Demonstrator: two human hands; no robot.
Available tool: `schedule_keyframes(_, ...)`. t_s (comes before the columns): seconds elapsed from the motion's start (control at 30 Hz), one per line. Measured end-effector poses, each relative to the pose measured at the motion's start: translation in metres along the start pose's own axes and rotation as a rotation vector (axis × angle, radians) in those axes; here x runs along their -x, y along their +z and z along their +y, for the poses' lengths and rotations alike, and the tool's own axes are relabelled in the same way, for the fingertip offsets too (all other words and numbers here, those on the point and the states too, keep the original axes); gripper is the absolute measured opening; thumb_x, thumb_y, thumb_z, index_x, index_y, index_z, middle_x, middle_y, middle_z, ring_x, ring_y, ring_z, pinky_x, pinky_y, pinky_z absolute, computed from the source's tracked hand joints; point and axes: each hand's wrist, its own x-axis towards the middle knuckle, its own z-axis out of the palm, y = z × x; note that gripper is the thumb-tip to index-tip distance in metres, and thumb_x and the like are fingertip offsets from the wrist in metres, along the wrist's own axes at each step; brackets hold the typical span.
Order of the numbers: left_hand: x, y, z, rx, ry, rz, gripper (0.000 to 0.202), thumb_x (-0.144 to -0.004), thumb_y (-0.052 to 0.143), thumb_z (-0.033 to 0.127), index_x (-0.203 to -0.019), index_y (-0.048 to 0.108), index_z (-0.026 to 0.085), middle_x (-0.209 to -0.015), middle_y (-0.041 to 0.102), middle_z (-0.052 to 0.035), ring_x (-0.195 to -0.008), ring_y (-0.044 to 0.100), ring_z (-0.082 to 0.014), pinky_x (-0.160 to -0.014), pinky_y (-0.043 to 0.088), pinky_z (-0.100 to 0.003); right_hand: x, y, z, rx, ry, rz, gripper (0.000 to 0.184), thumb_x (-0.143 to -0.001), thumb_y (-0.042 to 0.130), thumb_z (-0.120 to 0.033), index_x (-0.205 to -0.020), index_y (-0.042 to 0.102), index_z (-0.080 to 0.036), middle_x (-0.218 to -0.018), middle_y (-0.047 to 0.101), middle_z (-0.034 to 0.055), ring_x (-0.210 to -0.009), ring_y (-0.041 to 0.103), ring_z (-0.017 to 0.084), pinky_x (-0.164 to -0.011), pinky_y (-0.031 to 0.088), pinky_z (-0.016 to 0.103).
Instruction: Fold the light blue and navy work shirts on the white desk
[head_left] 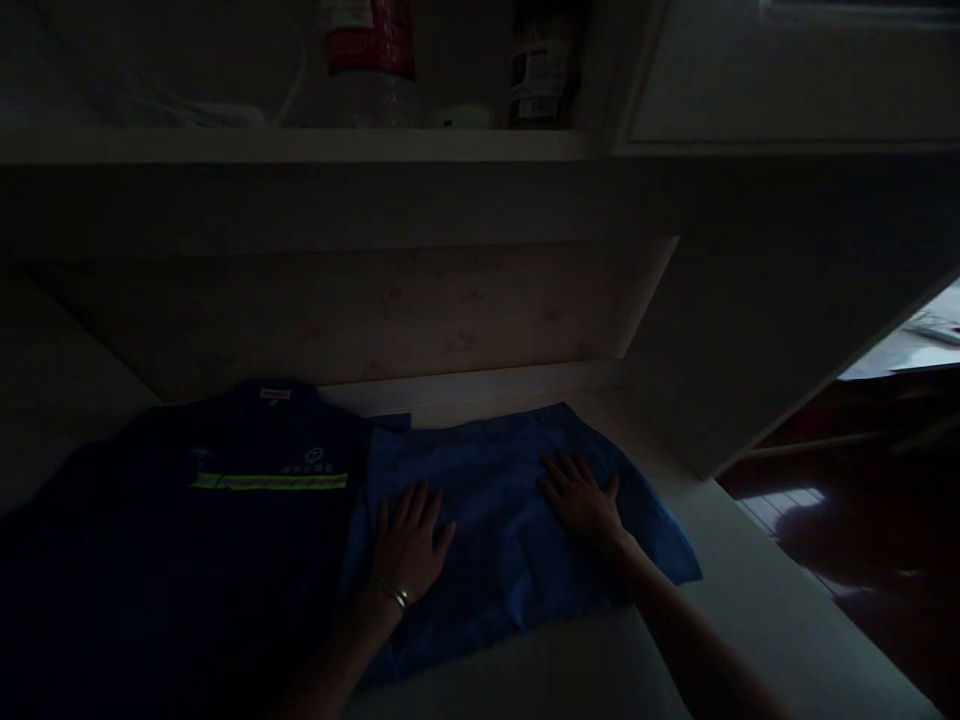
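Observation:
A folded blue cloth (pixel 499 500) lies on a pale surface (pixel 757 590) in dim light. My left hand (pixel 409 545) rests flat on the cloth's left part, fingers spread, a bracelet at the wrist. My right hand (pixel 581 498) lies flat on its right part, fingers stretched out. Neither hand holds anything. To the left, touching the cloth's edge, lies a dark navy garment (pixel 187 540) with a yellow-green reflective stripe (pixel 268 481) and a small collar label.
A shelf (pixel 300 145) runs above at the back, with a red-labelled bottle (pixel 367 55) and a dark bottle (pixel 541 65) on it. A slanted white panel (pixel 750 330) rises on the right. Beyond the surface's right edge is dark red floor (pixel 862 540).

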Motion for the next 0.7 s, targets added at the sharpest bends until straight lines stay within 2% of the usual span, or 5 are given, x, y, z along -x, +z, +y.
schedule_keyframes(0.17, -0.053, 0.010, 0.025, 0.047, 0.032, 0.023, 0.064, -0.091, 0.019, 0.063, -0.138, 0.048, 0.031, -0.153, 0.037, -0.0076, -0.143, 0.028, -0.0298, -0.115, 0.010, -0.062, -0.034, -0.005, 0.049, 0.034, 0.081, 0.002, 0.057, -0.094, 0.013, -0.064, -0.147, 0.022, -0.046, -0.159, 0.016, -0.0041, -0.145, 0.013, 0.033, -0.097, 0.008, 0.082)
schedule_keyframes(0.27, -0.084, 0.020, 0.042, 0.101, 0.028, -0.019, 0.065, -0.090, 0.019, 0.065, -0.140, 0.046, 0.032, -0.154, 0.036, -0.0078, -0.143, 0.026, -0.0317, -0.115, 0.009, -0.063, -0.053, -0.008, 0.078, 0.060, 0.121, -0.012, 0.057, -0.094, 0.013, -0.061, -0.148, 0.019, -0.045, -0.160, 0.016, -0.0043, -0.145, 0.013, 0.032, -0.098, 0.009, 0.082)
schedule_keyframes(0.43, -0.109, 0.027, 0.064, 0.222, 0.033, -0.045, 0.067, -0.090, 0.023, 0.065, -0.142, 0.043, 0.028, -0.156, 0.031, -0.0110, -0.144, 0.021, -0.0352, -0.114, 0.008, -0.065, -0.075, -0.010, 0.115, 0.074, 0.063, -0.045, 0.058, -0.095, 0.018, -0.057, -0.150, 0.018, -0.041, -0.160, 0.015, 0.0007, -0.145, 0.014, 0.034, -0.097, 0.013, 0.082)
schedule_keyframes(0.57, -0.095, 0.010, 0.064, 0.343, 0.051, -0.079, 0.064, -0.091, 0.028, 0.060, -0.139, 0.047, 0.022, -0.155, 0.032, -0.0138, -0.142, 0.027, -0.0336, -0.116, 0.018, -0.060, -0.082, -0.002, 0.134, 0.172, -0.037, -0.064, 0.061, -0.088, 0.038, -0.051, -0.147, 0.031, -0.040, -0.161, 0.011, 0.0028, -0.145, 0.011, 0.037, -0.097, 0.012, 0.081)
schedule_keyframes(0.7, -0.034, -0.032, 0.038, 0.378, 0.093, 0.006, 0.044, -0.094, 0.036, 0.045, -0.126, 0.057, 0.023, -0.138, 0.055, -0.0092, -0.126, 0.050, -0.0251, -0.113, 0.032, -0.049, -0.080, 0.001, 0.140, 0.112, -0.091, 0.013, 0.063, -0.076, 0.049, -0.052, -0.137, 0.049, -0.039, -0.158, 0.022, 0.0044, -0.144, 0.016, 0.037, -0.101, 0.005, 0.077)
